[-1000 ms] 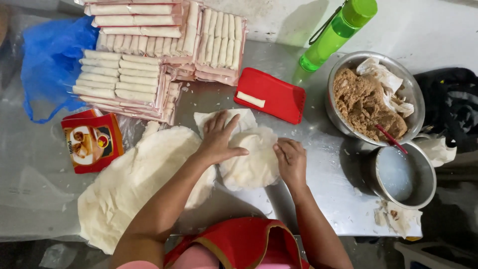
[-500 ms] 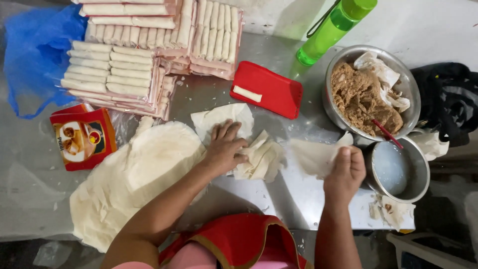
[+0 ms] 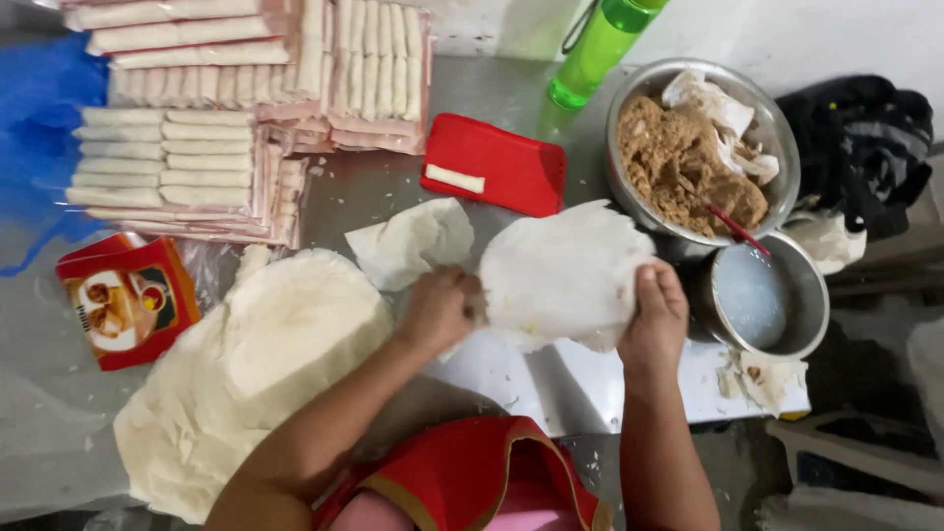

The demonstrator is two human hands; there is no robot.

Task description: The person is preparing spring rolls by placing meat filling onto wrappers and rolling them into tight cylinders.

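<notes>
I see a thin round white wrapper sheet point(image 3: 562, 275) held up just right of the frame's centre, stretched between both hands above the grey metal table point(image 3: 374, 192). My view shows the left hand point(image 3: 440, 310) closed into a loose fist, pinching the sheet's left edge, so the wrapper spreads away to the right of that hand. The right hand point(image 3: 657, 317) grips the sheet's lower right edge with fingers curled over it; the wrapper lies to its left and slightly above. Just above the left hand a crumpled wrapper piece point(image 3: 411, 241) lies flat on the table, apart from the held sheet. At lower left, a thick stack of wrappers point(image 3: 251, 369) sits beside the left forearm. A red box point(image 3: 126, 300) lies at the left edge, near that stack. Trays of finished rolls point(image 3: 246, 108) fill the upper left of the frame. A red scraper point(image 3: 495, 165) lies above centre, and a green bottle point(image 3: 600, 49) stands at the top. At upper right, a metal bowl of brown filling point(image 3: 688, 157) sits just above the held sheet, with a smaller bowl of cloudy liquid point(image 3: 762, 295) directly right of the right hand.
</notes>
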